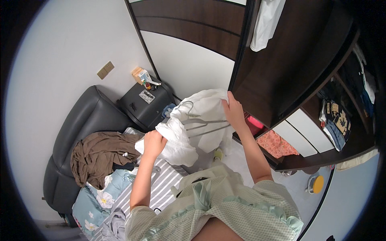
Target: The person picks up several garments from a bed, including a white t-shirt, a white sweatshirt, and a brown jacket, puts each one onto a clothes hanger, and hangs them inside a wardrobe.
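Note:
A thin white garment (208, 99) is stretched out in front of me between both hands. My left hand (154, 142) grips its bunched edge, which has a small scalloped trim. At the other side, my right hand (234, 112) pinches the cloth. Between my hands is a grey clothes hanger (208, 123), its hook against the white cloth and its far ends reaching to my right hand. Whether my right fingers also hold the hanger is hidden.
To the left lie a brown garment (102, 153) and a floral pillow (90, 208) on a striped bed (162, 177) with a black headboard (78, 132). A black nightstand (141, 104) carries small items. On the right stands an open wardrobe (271, 90) holding folded clothes (336, 120).

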`<state>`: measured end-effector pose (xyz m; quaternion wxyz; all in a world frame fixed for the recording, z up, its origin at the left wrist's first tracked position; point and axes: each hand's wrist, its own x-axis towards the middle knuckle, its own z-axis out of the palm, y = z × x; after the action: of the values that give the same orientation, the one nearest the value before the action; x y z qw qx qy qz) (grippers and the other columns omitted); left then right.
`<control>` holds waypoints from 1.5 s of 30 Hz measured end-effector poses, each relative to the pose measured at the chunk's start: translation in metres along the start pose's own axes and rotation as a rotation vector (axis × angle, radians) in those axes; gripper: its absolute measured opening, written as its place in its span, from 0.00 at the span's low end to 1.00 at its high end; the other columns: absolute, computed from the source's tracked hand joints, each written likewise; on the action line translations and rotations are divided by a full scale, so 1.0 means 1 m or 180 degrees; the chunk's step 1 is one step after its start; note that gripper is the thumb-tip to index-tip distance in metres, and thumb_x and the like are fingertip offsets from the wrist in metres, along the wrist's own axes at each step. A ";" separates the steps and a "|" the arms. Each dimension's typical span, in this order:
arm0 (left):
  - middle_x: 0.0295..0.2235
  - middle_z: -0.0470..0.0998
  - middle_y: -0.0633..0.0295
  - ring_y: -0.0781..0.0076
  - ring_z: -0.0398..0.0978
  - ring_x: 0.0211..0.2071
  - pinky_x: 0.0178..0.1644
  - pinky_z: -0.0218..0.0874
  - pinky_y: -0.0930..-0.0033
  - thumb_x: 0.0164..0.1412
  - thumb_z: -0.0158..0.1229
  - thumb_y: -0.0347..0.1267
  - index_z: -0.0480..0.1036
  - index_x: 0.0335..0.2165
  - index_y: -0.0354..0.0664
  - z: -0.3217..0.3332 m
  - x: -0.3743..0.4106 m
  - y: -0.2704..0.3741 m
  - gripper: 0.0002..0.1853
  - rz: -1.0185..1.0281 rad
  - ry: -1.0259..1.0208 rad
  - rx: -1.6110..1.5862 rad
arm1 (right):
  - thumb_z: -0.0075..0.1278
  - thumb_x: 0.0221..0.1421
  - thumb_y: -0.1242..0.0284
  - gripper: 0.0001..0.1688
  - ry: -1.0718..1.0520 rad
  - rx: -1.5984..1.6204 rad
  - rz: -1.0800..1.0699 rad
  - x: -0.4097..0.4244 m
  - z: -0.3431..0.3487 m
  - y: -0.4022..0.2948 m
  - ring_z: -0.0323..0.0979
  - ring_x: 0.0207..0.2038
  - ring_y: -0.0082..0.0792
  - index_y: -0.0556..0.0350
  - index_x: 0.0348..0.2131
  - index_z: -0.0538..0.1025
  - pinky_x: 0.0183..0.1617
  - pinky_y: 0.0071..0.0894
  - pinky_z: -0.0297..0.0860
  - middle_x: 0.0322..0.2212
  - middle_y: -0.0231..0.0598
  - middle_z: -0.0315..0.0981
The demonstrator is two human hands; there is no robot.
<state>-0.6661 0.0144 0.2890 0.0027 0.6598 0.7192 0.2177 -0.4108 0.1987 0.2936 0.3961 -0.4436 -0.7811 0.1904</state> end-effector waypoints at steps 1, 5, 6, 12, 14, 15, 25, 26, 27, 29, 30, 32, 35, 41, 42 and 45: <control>0.17 0.70 0.49 0.49 0.69 0.21 0.26 0.60 0.55 0.37 0.55 0.28 0.69 0.17 0.35 -0.001 0.001 0.001 0.06 -0.0058 0.0024 0.0003 | 0.42 0.51 0.69 0.16 0.0113 -0.0331 -0.0164 0.000 -0.005 -0.007 0.67 0.22 0.56 0.59 0.39 0.62 0.28 0.48 0.64 0.16 0.52 0.67; 0.18 0.71 0.48 0.50 0.70 0.22 0.26 0.60 0.55 0.37 0.54 0.27 0.69 0.17 0.34 -0.012 0.003 0.002 0.06 -0.0202 0.0122 0.0067 | 0.44 0.49 0.71 0.17 0.0456 -0.0973 -0.0212 0.014 -0.029 0.000 0.68 0.20 0.53 0.59 0.38 0.62 0.23 0.49 0.64 0.15 0.53 0.68; 0.18 0.71 0.48 0.50 0.70 0.22 0.27 0.60 0.55 0.37 0.54 0.27 0.69 0.17 0.33 -0.015 0.003 0.002 0.06 -0.0217 0.0156 0.0099 | 0.44 0.49 0.71 0.16 0.0497 -0.1027 -0.0197 0.015 -0.033 0.002 0.69 0.20 0.53 0.59 0.38 0.62 0.23 0.48 0.64 0.16 0.53 0.68; 0.19 0.71 0.49 0.50 0.69 0.22 0.27 0.60 0.55 0.38 0.53 0.27 0.69 0.17 0.33 -0.027 0.003 0.010 0.06 -0.0356 0.0320 0.0210 | 0.43 0.50 0.71 0.16 0.0508 -0.0742 -0.0099 0.022 -0.042 0.003 0.69 0.21 0.54 0.58 0.39 0.62 0.25 0.50 0.64 0.17 0.55 0.69; 0.19 0.71 0.49 0.50 0.69 0.22 0.27 0.60 0.55 0.38 0.53 0.27 0.69 0.17 0.34 -0.027 0.004 0.014 0.06 -0.0320 0.0344 0.0214 | 0.43 0.50 0.71 0.16 0.0512 -0.0568 -0.0163 0.024 -0.041 0.005 0.68 0.22 0.55 0.58 0.40 0.62 0.25 0.51 0.64 0.17 0.55 0.69; 0.19 0.71 0.49 0.50 0.69 0.22 0.27 0.60 0.55 0.38 0.53 0.27 0.70 0.18 0.34 -0.028 0.004 0.015 0.06 -0.0311 0.0356 0.0221 | 0.43 0.50 0.71 0.16 0.0478 -0.0559 -0.0199 0.024 -0.040 0.002 0.68 0.22 0.55 0.58 0.40 0.62 0.26 0.51 0.64 0.17 0.55 0.69; 0.19 0.71 0.49 0.49 0.70 0.22 0.27 0.60 0.56 0.39 0.53 0.27 0.70 0.18 0.34 -0.034 -0.001 0.012 0.06 -0.0368 0.0181 0.0407 | 0.43 0.50 0.70 0.15 0.0478 -0.1331 -0.0328 0.033 -0.059 0.019 0.68 0.20 0.51 0.55 0.38 0.65 0.23 0.46 0.65 0.16 0.52 0.68; 0.19 0.71 0.48 0.49 0.70 0.22 0.27 0.60 0.55 0.39 0.53 0.27 0.70 0.18 0.34 -0.030 -0.002 0.008 0.06 -0.0375 0.0160 0.0403 | 0.43 0.50 0.70 0.15 0.0428 -0.1398 -0.0340 0.033 -0.059 0.019 0.69 0.19 0.51 0.55 0.39 0.64 0.23 0.46 0.65 0.15 0.51 0.69; 0.19 0.71 0.48 0.49 0.70 0.22 0.26 0.60 0.55 0.39 0.53 0.27 0.69 0.18 0.34 -0.027 -0.003 0.005 0.05 -0.0390 0.0143 0.0410 | 0.43 0.50 0.69 0.15 0.0377 -0.1452 -0.0359 0.033 -0.056 0.018 0.69 0.19 0.50 0.55 0.39 0.64 0.22 0.46 0.66 0.15 0.50 0.69; 0.18 0.71 0.48 0.49 0.70 0.22 0.26 0.60 0.55 0.38 0.54 0.27 0.69 0.17 0.34 -0.018 -0.002 0.003 0.05 -0.0304 0.0255 0.0188 | 0.43 0.50 0.68 0.17 0.0327 -0.1035 -0.0224 0.030 -0.043 0.013 0.69 0.21 0.53 0.54 0.40 0.63 0.26 0.50 0.65 0.16 0.52 0.68; 0.18 0.71 0.48 0.49 0.70 0.22 0.26 0.60 0.55 0.38 0.54 0.27 0.69 0.17 0.34 -0.013 -0.002 0.002 0.05 -0.0261 0.0303 0.0067 | 0.43 0.50 0.69 0.18 0.0133 -0.0920 -0.0177 0.029 -0.032 0.014 0.69 0.22 0.54 0.55 0.41 0.63 0.27 0.51 0.65 0.17 0.53 0.68; 0.18 0.71 0.49 0.49 0.70 0.22 0.26 0.60 0.55 0.38 0.54 0.27 0.69 0.17 0.34 -0.005 -0.004 0.004 0.05 -0.0271 0.0242 -0.0099 | 0.43 0.49 0.70 0.20 -0.0181 -0.0591 -0.0164 0.023 -0.014 0.002 0.69 0.24 0.55 0.55 0.44 0.62 0.28 0.52 0.64 0.18 0.55 0.69; 0.17 0.70 0.49 0.49 0.69 0.21 0.25 0.60 0.55 0.37 0.54 0.27 0.68 0.16 0.34 0.006 0.002 0.011 0.05 -0.0251 0.0344 -0.0117 | 0.42 0.48 0.73 0.19 -0.0195 -0.0061 -0.0270 0.013 -0.004 -0.022 0.67 0.23 0.52 0.54 0.43 0.62 0.28 0.47 0.63 0.17 0.52 0.67; 0.14 0.69 0.49 0.49 0.68 0.18 0.23 0.58 0.56 0.36 0.53 0.26 0.67 0.15 0.34 0.004 0.012 0.017 0.06 -0.0364 0.0858 -0.0194 | 0.45 0.50 0.74 0.23 -0.0816 0.2541 0.0322 -0.008 0.016 -0.031 0.68 0.25 0.28 0.55 0.46 0.58 0.29 0.24 0.64 0.24 0.39 0.70; 0.14 0.68 0.49 0.49 0.68 0.18 0.22 0.58 0.56 0.36 0.53 0.26 0.67 0.14 0.34 -0.001 0.010 0.013 0.06 -0.0385 0.0906 -0.0246 | 0.49 0.47 0.75 0.24 -0.1045 0.3175 0.0800 -0.013 0.014 -0.044 0.69 0.25 0.29 0.53 0.45 0.59 0.30 0.28 0.66 0.25 0.40 0.71; 0.13 0.67 0.50 0.50 0.67 0.16 0.20 0.54 0.58 0.35 0.53 0.27 0.66 0.14 0.34 -0.013 0.008 0.004 0.06 -0.0376 0.0888 -0.0481 | 0.51 0.45 0.74 0.25 -0.1375 0.1983 0.0287 -0.017 -0.007 -0.047 0.69 0.25 0.31 0.54 0.44 0.60 0.32 0.29 0.67 0.25 0.39 0.69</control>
<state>-0.6674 0.0184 0.3043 -0.0348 0.5776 0.7318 0.3601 -0.4257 0.1590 0.3212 0.3294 -0.2854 -0.7310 0.5251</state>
